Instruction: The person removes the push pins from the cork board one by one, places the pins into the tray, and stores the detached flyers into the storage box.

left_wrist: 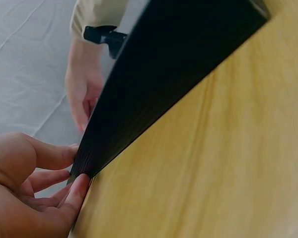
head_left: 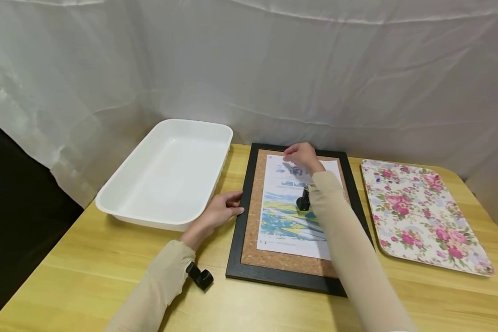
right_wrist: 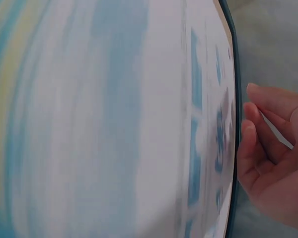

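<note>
Left hand fingers straight against frame edge, right hand pinching poster top (white bin left, floral tray right).

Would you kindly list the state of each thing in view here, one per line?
Cork board: lying flat on the table, black frame.
Printed sheet: lying on the cork, face up.
White tub: upright, nothing inside.
Floral tray: flat on the table, bare.
Left hand: fingers on the frame's left edge.
Right hand: at the sheet's top edge; grip unclear.
</note>
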Tool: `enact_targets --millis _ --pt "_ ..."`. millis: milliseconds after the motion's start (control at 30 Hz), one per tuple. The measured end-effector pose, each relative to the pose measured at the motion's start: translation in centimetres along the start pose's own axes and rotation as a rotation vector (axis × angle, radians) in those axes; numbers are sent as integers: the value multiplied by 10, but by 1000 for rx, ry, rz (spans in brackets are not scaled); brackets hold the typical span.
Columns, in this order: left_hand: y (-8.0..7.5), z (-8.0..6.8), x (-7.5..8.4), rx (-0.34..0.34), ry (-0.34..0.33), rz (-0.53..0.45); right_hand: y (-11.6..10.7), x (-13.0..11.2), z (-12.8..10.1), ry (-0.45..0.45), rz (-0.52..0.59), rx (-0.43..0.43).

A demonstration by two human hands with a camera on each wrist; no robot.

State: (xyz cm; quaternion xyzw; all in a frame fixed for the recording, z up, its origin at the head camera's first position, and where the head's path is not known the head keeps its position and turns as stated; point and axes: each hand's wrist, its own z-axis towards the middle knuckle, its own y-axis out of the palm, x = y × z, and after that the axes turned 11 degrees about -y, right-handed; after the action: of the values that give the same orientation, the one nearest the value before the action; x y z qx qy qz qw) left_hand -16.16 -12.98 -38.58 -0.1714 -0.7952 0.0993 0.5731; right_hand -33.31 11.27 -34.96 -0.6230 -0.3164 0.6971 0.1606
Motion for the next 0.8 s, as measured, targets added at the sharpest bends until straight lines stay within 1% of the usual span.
enact_targets --millis 67,200,300,500,800 --pt "0 0 1 0 8 0 5 -4 4 -4 -7 13" --pt "2 -1 1 0 9 -11 17 -14 3 -43 -35 41" --pt "2 -1 1 1 7 -16 26 -17 3 -58 -33 58" --pt "3 1 -1 0 34 -2 36 -14 7 -82 -25 93" --pt "3 -2 0 0 15 -5 39 -8 7 -81 28 140"
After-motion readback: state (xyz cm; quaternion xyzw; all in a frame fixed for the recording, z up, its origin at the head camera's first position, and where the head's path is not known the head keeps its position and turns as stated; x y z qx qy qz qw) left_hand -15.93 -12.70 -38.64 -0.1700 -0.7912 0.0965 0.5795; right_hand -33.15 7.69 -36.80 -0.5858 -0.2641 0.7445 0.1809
